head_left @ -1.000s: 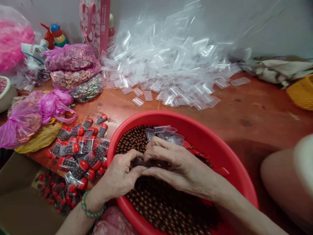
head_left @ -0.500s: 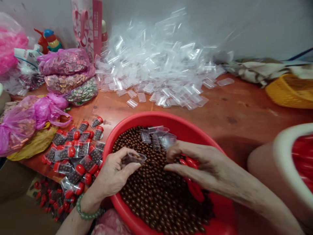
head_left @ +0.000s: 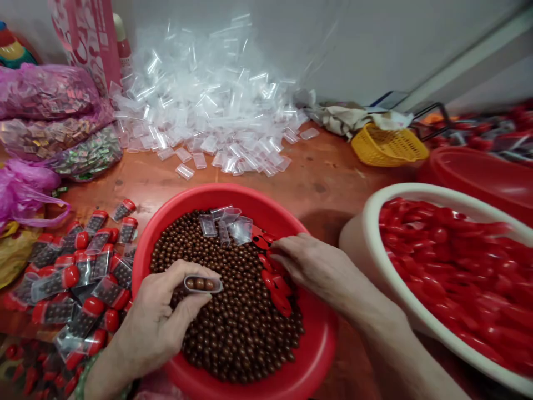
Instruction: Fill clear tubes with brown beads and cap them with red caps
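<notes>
My left hand [head_left: 160, 316] is closed around a small clear plastic container [head_left: 210, 284], its open mouth toward me and several brown balls inside. Below it lie many shiny brown balls [head_left: 233, 350], in a red basin [head_left: 320, 339]. At the basin's right side, my right hand [head_left: 310, 264] has its fingers drawn together on one of several red plastic caps [head_left: 277, 286] lying on the balls; its fingertips are partly hidden. A few empty clear containers [head_left: 240, 229] rest on the balls beyond my hands.
Filled, red-capped containers [head_left: 100, 266] lie piled left of the basin. A heap of clear containers [head_left: 208, 111] stands against the wall. To the right are a pale tub [head_left: 372, 222] of red caps and a yellow basket [head_left: 387, 147]. Pink bags [head_left: 45, 94] sit at the far left.
The view has turned to the right. My right hand has moved from beside the empty containers to the red caps, its fingers closing. My left hand still holds its container, now with the mouth showing.
</notes>
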